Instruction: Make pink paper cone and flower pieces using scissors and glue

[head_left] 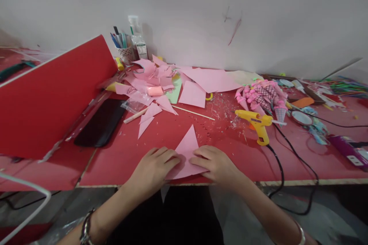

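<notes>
A triangular piece of pink paper [187, 157] lies at the front edge of the red table, its point facing away from me. My left hand [157, 166] is at its left side, fingers bent together over the paper edge and thumb on top. On the other side my right hand [216, 164] grips the right corner between curled fingers; the thumb is mostly hidden. Beyond the hands, a thin wooden stick [194, 112] and loose pink scraps [146, 120] rest on the table. A yellow glue gun [257, 123] lies to the right of my right hand.
A black phone [100, 123] lies at left beside a slanted red board [60, 95]. Behind the scraps stand a pen cup [125, 53] and a clear bottle [139, 42]. Small pink paper cones [264, 95] are heaped at right. The glue gun's black cord [299, 162] hangs over the edge.
</notes>
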`<state>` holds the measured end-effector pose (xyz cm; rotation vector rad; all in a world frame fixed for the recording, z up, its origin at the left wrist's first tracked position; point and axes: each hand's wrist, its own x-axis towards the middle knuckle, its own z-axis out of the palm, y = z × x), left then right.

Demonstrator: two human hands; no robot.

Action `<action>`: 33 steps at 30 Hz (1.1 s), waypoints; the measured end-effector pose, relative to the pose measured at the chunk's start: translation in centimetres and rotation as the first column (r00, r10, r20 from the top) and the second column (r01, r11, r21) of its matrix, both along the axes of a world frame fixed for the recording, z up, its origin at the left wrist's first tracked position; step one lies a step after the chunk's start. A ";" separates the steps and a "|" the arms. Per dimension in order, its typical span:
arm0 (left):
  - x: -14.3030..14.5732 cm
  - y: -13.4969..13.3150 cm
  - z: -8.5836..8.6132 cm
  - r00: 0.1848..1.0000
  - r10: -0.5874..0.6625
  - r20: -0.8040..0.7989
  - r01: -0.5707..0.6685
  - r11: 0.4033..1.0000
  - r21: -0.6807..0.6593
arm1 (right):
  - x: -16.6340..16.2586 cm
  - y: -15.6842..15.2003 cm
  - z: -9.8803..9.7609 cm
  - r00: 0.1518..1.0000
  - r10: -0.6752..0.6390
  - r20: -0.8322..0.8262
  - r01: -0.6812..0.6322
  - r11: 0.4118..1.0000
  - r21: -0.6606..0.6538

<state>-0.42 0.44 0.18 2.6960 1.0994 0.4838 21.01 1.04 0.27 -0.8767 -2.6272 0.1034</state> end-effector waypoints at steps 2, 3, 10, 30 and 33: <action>-0.1 -0.1 -0.2 0.997 0.004 0.083 -0.002 1.000 -0.020 | -0.1 0.3 0.0 0.997 -0.004 -0.079 0.000 0.999 -0.051; -0.2 -0.1 -0.4 0.992 0.008 0.123 -0.004 1.000 -0.031 | -0.2 0.5 0.1 0.993 -0.012 -0.113 0.002 0.996 -0.090; -0.1 0.0 -1.4 0.957 0.132 0.258 -0.137 0.991 0.003 | -1.0 1.6 0.0 0.981 -0.131 -0.143 0.085 0.952 -0.294; -0.3 -0.4 -1.0 0.911 0.413 -0.018 -0.410 0.908 0.081 | -2.1 1.1 -0.7 0.943 -0.331 -0.018 0.330 0.943 -0.042; -0.8 0.0 -0.6 0.960 0.280 -0.015 -0.271 0.942 0.199 | -2.1 1.2 -0.8 0.944 -0.329 0.002 0.329 0.944 -0.036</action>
